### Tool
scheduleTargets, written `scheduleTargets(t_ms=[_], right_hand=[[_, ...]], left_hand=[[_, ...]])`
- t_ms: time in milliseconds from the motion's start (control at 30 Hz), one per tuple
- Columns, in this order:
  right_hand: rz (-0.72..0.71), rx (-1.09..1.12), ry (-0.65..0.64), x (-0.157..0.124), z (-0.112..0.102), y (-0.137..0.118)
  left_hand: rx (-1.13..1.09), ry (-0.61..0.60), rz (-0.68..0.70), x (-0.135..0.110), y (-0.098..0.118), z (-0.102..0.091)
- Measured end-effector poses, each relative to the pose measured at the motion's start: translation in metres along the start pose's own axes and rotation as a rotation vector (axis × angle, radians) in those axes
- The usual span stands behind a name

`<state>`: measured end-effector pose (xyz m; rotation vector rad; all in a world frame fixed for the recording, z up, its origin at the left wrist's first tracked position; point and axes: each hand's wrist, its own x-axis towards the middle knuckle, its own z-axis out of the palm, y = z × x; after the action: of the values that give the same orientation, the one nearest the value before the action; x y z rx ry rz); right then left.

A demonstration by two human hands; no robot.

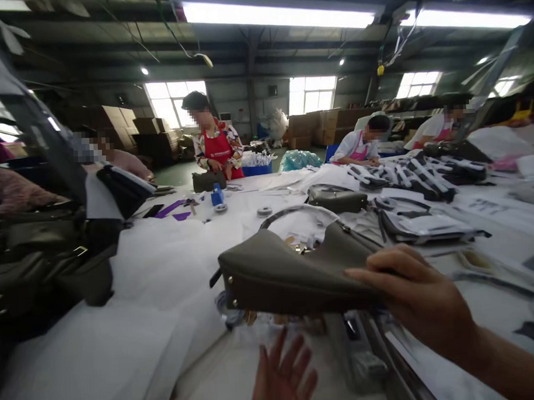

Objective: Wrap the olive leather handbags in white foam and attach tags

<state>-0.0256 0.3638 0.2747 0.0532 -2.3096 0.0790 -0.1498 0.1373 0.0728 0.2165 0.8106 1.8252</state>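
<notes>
Currently your right hand [422, 302] is clamped on the olive-grey handbag [287, 275] at its right end. The fingers are closed around the edge, so the bag hangs tipped with its base turned toward you. Two small metal studs [230, 279] show on that base near its left corner, and the curved handle [293, 211] arches up behind the bag's far edge. Your left hand [284, 377] sits just below the bag with its fingers spread and pointing up at it. It holds nothing, and a gap shows between its fingertips and the bag's underside.

Left of the bag, white wrapping sheets [164, 262] cover the table. Farther left a heap of dark handbags [45, 254] stands stacked, blocking that side. Beyond the bag lies a second grey handbag [337, 199], with a tape roll [264, 211] to its left and a blue tape dispenser [216, 195] farther left. Beyond the bag and to the right, black-and-white striped bundles [406, 175] are piled up. Well behind the bag a person in a red apron [216, 146] stands with both hands on another dark bag. Another person [364, 144] bends over the table far to the right.
</notes>
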Motion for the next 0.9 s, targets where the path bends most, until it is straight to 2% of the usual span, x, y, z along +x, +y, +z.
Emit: scheduleTargets(t_ms=[33, 100, 200, 267, 333, 400, 467, 600, 667, 733, 800, 900], right_hand=[[-0.040, 0.024, -0.009, -0.016, -0.004, -0.026], [-0.113, 0.054, -0.022, -0.050, -0.012, -0.074], [-0.171, 0.078, -0.036, -0.104, -0.018, -0.132], [-0.180, 0.091, -0.057, -0.137, -0.015, -0.158], [-0.182, 0.086, -0.090, -0.166, -0.007, -0.176], [-0.159, 0.069, -0.138, -0.190, 0.006, -0.187], [-0.136, 0.061, -0.230, -0.208, 0.018, -0.195], [-0.089, 0.080, -0.416, -0.229, 0.023, -0.213], [0.003, 0.098, -0.484, -0.229, 0.016, -0.222], [0.091, 0.132, -0.537, -0.222, 0.010, -0.230], [0.136, 0.163, -0.567, -0.212, 0.009, -0.236], [0.135, 0.182, -0.631, -0.199, 0.018, -0.244]], left_hand=[[-0.230, 0.058, 0.084, -0.018, 0.007, -0.006], [-0.457, 0.224, 0.248, -0.063, 0.018, -0.017], [-0.529, 0.519, 0.242, -0.137, 0.018, -0.032], [-0.479, 0.603, 0.195, -0.178, 0.009, -0.040], [-0.387, 0.623, 0.186, -0.207, -0.001, -0.048], [-0.252, 0.646, 0.162, -0.225, -0.007, -0.057], [-0.017, 0.684, 0.190, -0.237, -0.006, -0.068], [0.654, 0.771, 0.459, -0.263, 0.001, -0.081], [0.940, 0.754, 0.563, -0.276, 0.006, -0.077], [1.215, 0.657, 0.637, -0.286, 0.011, -0.064], [1.565, 0.439, 0.696, -0.288, 0.019, -0.049], [1.998, 0.032, 0.668, -0.276, 0.029, -0.029]])
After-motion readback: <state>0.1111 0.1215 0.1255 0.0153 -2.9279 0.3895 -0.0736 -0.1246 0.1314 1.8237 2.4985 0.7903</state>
